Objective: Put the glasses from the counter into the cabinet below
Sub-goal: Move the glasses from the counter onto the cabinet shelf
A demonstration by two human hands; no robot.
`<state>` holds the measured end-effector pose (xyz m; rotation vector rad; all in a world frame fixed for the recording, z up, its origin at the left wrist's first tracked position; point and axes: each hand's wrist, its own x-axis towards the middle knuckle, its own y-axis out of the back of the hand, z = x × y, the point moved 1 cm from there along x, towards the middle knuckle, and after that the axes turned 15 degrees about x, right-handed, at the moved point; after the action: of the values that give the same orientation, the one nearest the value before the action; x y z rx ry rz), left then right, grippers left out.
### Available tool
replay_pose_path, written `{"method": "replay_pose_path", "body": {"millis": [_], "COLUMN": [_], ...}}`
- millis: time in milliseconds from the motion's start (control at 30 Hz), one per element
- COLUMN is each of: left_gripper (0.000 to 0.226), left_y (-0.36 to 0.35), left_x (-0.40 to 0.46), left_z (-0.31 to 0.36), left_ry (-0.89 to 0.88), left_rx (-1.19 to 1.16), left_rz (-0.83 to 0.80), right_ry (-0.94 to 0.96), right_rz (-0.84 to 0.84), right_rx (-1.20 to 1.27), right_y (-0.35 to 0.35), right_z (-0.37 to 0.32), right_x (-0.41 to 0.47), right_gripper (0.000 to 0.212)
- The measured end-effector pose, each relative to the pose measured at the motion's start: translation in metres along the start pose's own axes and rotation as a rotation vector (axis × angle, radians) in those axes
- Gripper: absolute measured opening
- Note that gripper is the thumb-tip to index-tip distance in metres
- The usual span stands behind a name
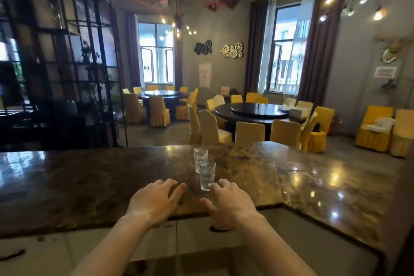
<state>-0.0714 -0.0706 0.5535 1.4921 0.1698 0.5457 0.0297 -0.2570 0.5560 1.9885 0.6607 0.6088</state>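
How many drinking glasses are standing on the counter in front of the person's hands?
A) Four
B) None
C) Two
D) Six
C: two clear glasses stand on the brown marble counter, a near glass just ahead of the right hand and a far glass right behind it, while the left hand holds nothing.

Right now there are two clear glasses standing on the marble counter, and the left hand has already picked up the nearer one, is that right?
Not quite. In the head view both glasses, the nearer glass and the farther glass, stand on the marble counter. The left hand holds nothing; it is open beside the nearer one, as is the right hand.
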Motion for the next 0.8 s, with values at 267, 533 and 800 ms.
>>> {"method": "replay_pose_path", "body": {"millis": [267, 533, 800], "left_gripper": [0.069, 0.074, 0.080], "left_y": [-0.051, -0.102, -0.148], "left_x": [0.084, 0.220, 0.325], "left_z": [-0.024, -0.067, -0.065], "left_ry": [-0.047, -0.128, -0.187], "left_rx": [0.012, -0.013, -0.036], "left_rz": [0.076, -0.013, -0.071], "right_ry": [0.055, -0.081, -0.183], "right_rz": [0.089, 0.067, -0.015], "right_rx": [-0.044, -0.032, -0.052], "right_y": [-0.029, -0.065, -0.091], "right_z": [0.019, 0.044, 0.088], "right_x": [0.089, 0.218, 0.296], "right_gripper": [0.064, 0.074, 0.090]}}
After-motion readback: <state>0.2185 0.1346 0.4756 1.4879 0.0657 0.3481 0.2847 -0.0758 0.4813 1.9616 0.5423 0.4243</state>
